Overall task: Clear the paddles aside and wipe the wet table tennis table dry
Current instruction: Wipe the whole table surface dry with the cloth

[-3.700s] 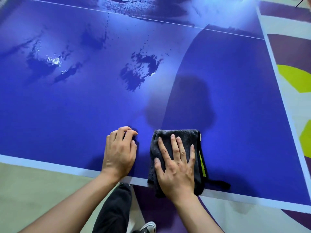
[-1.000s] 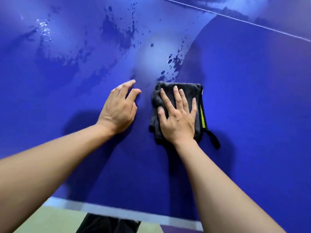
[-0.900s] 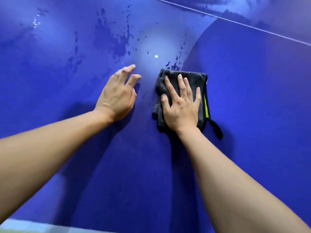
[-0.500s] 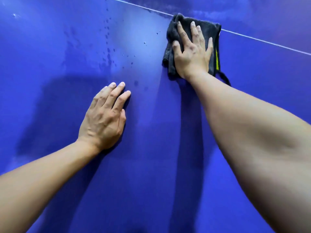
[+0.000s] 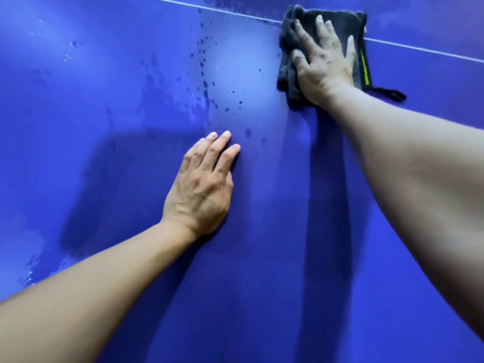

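Table tennis table shows droplets beside the gray towel; right hand presses it with spread fingers, left hand lies flat; a straight pull-back may skip them.

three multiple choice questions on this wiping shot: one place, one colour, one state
1. Where does the cloth lie? A on the white line B at the near edge C on the floor
2. What colour is its side stripe? A red B yellow-green C white
3. How is the left hand? A flat on the table, holding nothing B gripping a paddle C clenched
1 A, the line runs under it; 2 B, the stripe shows beside the right hand; 3 A, straight fingers rest on the blue top.
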### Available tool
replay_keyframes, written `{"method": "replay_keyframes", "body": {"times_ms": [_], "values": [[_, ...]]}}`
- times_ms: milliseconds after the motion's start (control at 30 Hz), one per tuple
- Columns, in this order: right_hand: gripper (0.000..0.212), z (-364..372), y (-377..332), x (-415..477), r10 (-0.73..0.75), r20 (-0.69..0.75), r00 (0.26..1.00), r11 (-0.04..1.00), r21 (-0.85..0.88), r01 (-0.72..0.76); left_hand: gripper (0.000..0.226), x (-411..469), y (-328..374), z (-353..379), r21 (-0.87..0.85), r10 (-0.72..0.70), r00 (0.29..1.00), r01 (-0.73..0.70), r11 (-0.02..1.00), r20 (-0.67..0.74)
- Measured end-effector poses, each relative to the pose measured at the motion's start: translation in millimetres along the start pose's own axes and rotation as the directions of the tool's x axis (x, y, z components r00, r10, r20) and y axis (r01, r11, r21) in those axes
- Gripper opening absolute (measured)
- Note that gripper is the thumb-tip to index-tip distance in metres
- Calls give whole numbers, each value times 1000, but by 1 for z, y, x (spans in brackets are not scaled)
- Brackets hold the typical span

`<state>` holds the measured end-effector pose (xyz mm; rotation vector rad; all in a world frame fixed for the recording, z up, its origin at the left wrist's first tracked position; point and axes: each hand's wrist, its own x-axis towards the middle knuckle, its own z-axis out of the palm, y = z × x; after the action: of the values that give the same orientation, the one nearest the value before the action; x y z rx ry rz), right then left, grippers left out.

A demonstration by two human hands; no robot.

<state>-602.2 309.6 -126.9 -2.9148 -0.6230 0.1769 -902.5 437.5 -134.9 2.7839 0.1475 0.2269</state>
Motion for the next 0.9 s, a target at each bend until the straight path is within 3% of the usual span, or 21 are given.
{"method": "replay_keyframes", "body": {"times_ms": [233,400,567,700,900], "values": [[58,27,-53,-153,-131,-45,990,991,-33,129,44,-1,0,-8,-11,-22,991,20,1000,-133],[58,48,-83,-298,-152,-63,986,988,11,153,49,-32,-2,-30,96,-88,990,99,990,-113],[58,67,-122,-442,-126,-99,987,989,70,133,45,-148,22,-42,38,-106,989,111,993,-106],[58,77,-141,-548,-147,-85,985,982,106,156,42,-247,42,-36,-75,-202,976,196,978,-85],[58,85,-155,-609,-85,-58,995,984,153,93,42,-313,59,-43,-176,-311,945,291,940,-100]]}}
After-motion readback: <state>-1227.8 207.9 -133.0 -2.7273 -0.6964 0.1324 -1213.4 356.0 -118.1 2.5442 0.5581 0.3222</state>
